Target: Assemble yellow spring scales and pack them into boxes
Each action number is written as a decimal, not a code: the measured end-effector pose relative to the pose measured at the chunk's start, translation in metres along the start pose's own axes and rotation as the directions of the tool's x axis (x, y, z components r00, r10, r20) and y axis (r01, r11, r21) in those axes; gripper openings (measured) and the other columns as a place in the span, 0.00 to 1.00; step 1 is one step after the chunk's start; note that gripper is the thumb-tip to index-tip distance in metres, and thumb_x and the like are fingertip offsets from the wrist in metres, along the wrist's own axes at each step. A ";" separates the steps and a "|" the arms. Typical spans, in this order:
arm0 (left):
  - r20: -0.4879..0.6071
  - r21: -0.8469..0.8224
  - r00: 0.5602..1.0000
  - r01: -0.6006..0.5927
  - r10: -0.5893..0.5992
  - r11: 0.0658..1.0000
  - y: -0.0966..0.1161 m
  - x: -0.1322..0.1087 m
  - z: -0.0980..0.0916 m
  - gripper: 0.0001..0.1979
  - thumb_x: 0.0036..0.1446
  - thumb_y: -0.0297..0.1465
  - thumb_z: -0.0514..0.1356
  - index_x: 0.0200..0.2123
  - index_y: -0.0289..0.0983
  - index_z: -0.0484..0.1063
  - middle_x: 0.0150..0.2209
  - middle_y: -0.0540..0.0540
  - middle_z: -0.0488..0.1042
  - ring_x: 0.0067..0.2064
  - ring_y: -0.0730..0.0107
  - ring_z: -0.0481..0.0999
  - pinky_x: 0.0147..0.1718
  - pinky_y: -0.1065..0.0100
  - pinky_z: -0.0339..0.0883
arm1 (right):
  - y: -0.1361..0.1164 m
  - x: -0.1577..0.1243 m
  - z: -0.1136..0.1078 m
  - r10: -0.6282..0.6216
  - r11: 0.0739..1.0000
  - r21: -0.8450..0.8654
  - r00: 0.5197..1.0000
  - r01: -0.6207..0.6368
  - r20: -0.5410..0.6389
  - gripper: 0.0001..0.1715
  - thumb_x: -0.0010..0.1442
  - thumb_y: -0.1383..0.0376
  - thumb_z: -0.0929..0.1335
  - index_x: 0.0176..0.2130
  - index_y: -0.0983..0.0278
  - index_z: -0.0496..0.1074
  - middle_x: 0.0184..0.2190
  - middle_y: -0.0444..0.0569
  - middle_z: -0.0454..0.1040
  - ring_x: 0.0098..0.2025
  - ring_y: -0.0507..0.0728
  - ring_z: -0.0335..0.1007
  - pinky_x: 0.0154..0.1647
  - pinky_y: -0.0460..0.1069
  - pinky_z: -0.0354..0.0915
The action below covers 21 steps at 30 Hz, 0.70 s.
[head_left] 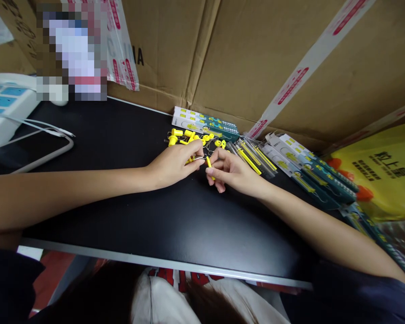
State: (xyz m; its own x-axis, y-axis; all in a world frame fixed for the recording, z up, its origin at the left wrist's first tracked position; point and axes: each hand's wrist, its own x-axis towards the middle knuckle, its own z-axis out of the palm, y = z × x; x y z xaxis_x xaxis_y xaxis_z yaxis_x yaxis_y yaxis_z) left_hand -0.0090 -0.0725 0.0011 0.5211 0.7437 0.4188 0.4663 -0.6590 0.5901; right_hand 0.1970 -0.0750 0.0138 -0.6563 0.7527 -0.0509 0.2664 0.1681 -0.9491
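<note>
Above the middle of the black table, my hands work close together. My left hand [175, 165] is closed in a pinch on a thin metal hook [199, 158] with a yellow part at its base, mostly covered by the fingers. My right hand [235, 173] grips a small yellow stick-like piece [208, 162] between thumb and fingers, its upper end near the hook's tip. Whether the two touch, I cannot tell. Just behind lie several loose yellow plastic parts [177, 132] with thin springs and wire hooks. Clear tubes with yellow strips [253, 155] lie beyond my right hand.
Printed narrow boxes [205, 124] lie behind the parts, and more boxes [310, 168] are stacked at right beside a yellow bag [384, 166]. Cardboard cartons [273, 54] wall off the back. At left are a white power strip [10, 101], a cable and a phone [23, 150].
</note>
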 end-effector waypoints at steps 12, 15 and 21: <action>0.012 -0.042 0.999 0.035 -0.034 0.999 0.003 0.001 -0.001 0.05 0.62 0.32 0.53 0.33 0.38 0.59 0.32 0.51 0.74 0.32 0.71 0.74 0.32 0.70 0.61 | 0.000 -0.004 0.007 -0.122 0.958 -0.272 0.986 0.087 -0.113 0.15 0.62 0.57 0.68 0.36 0.62 0.59 0.24 0.41 0.68 0.22 0.47 0.63 0.18 0.42 0.60; 0.007 -0.035 1.000 0.010 -0.010 0.999 0.003 0.000 -0.001 0.05 0.62 0.31 0.54 0.33 0.39 0.59 0.33 0.51 0.73 0.33 0.71 0.73 0.32 0.70 0.61 | 0.000 -0.004 0.006 -0.082 0.987 -0.141 0.995 0.074 -0.054 0.17 0.62 0.55 0.68 0.37 0.62 0.58 0.23 0.39 0.68 0.18 0.45 0.59 0.15 0.41 0.57; 0.003 -0.006 0.999 -0.046 0.046 0.999 -0.001 -0.001 0.001 0.03 0.62 0.30 0.55 0.35 0.38 0.61 0.33 0.51 0.72 0.33 0.72 0.72 0.33 0.71 0.60 | -0.001 -0.004 0.006 -0.058 0.989 -0.135 0.998 0.053 -0.036 0.18 0.61 0.55 0.69 0.36 0.62 0.58 0.23 0.38 0.68 0.17 0.44 0.57 0.14 0.40 0.56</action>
State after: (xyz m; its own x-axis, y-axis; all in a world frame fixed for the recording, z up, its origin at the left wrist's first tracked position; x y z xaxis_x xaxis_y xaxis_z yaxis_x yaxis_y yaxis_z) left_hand -0.0090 -0.0733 -0.0007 0.5443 0.7119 0.4437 0.4373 -0.6922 0.5742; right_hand 0.1949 -0.0819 0.0133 -0.6448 0.7642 0.0158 0.3240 0.2920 -0.8999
